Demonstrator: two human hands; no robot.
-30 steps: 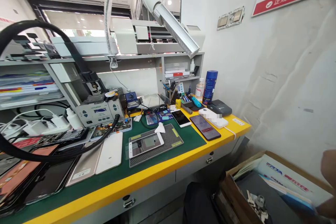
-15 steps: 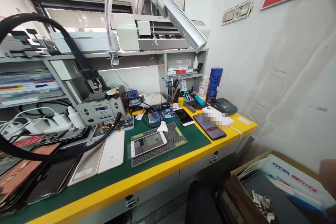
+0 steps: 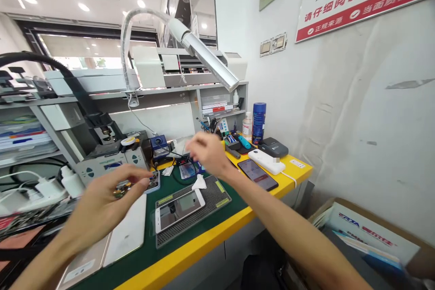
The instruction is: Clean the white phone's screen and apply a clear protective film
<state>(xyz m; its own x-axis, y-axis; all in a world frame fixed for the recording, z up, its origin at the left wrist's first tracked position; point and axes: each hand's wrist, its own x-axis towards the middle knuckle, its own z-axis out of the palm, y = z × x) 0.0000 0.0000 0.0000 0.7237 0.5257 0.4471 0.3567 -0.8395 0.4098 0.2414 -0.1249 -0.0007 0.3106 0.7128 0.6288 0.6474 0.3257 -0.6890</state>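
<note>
My left hand (image 3: pixel 112 197) is in the air over the left part of the bench, above a white tablet-like panel (image 3: pixel 127 231). Its fingers reach forward, with the thumb apart and nothing between them. My right hand (image 3: pixel 210 153) hangs over the back of the green mat, its fingers loosely bent and somewhat blurred; I see nothing in it. Below and between the hands, a white phone (image 3: pixel 180 210) lies screen up on a grey perforated pad (image 3: pixel 193 226). A crumpled white tissue (image 3: pixel 199 182) rests by the phone's far corner.
A dark phone (image 3: pixel 257 174) and a white power bank (image 3: pixel 267 161) lie on the right. Behind stand a blue can (image 3: pixel 259 123) and a bottle (image 3: pixel 247 126). A lamp (image 3: pixel 212 61) arches overhead. A grey control unit (image 3: pixel 110 163) stands left; an open carton (image 3: pixel 374 235) sits low right.
Both my hands have come into view over the bench, the right one reaching in from the lower right. The view has tilted up and turned slightly right. The white phone stays on the pad.
</note>
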